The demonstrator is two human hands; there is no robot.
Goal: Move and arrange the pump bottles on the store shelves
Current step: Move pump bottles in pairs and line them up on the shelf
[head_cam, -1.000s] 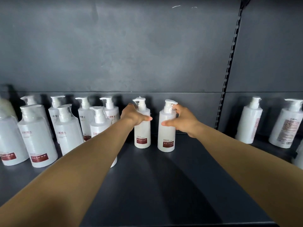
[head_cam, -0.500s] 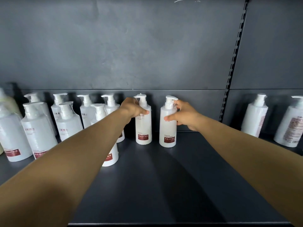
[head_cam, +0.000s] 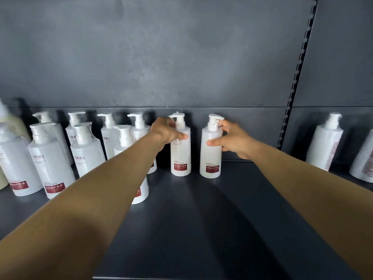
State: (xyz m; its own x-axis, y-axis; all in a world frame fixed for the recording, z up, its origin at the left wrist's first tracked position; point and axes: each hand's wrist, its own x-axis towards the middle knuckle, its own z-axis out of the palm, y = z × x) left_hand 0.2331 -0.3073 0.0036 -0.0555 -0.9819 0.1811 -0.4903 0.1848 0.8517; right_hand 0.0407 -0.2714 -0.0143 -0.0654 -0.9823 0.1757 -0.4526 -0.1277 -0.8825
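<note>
Two white pump bottles with red labels stand upright side by side at the back of the dark shelf (head_cam: pixel 201 219). My left hand (head_cam: pixel 165 131) grips the left bottle (head_cam: pixel 181 156) near its shoulder, thumb across the front. My right hand (head_cam: pixel 234 141) holds the right bottle (head_cam: pixel 211 158) at its shoulder, thumb on the front and fingers up by the pump neck. A small gap separates the two bottles.
Several more white pump bottles (head_cam: pixel 50 158) crowd the left part of the shelf, some under my left forearm. Two other bottles (head_cam: pixel 323 144) stand in the bay to the right, beyond the slotted upright (head_cam: pixel 290 110). The dark back panel rises behind.
Both hands stay on the same two bottles; the bottles sit slightly closer to the back panel and my right fingers have shifted up toward the pump.
</note>
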